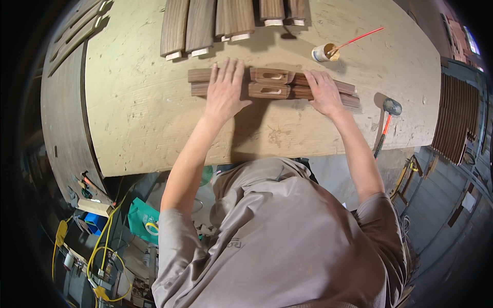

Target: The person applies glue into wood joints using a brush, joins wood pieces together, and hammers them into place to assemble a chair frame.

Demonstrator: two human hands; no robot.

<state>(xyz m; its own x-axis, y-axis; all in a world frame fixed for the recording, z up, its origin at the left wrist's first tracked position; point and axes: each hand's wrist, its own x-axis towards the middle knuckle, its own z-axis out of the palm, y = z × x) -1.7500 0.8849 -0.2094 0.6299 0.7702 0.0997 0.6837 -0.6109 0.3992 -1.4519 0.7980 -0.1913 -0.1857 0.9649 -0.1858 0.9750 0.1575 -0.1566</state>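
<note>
Two rows of wood pieces (255,91) lie on the surface (149,120) beneath the left grip (224,92), fingers laid across and thumb held apart, and the right grip (323,92), whose closure cannot be told. Lettering (235,243) marks the shirt (292,231); the tub (325,56) beyond bears a label (318,53) too small to read.

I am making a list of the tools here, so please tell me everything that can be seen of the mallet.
The mallet has a thick, rounded, dark head that looks like rubber, with paler, worn-looking patches. Its slim handle is orange-red near the head and dark farther down. It lies on the pale table, at the right side, handle pointing toward the person and seeming to reach the near edge. No hand touches it; the right hand is to its left.
</note>
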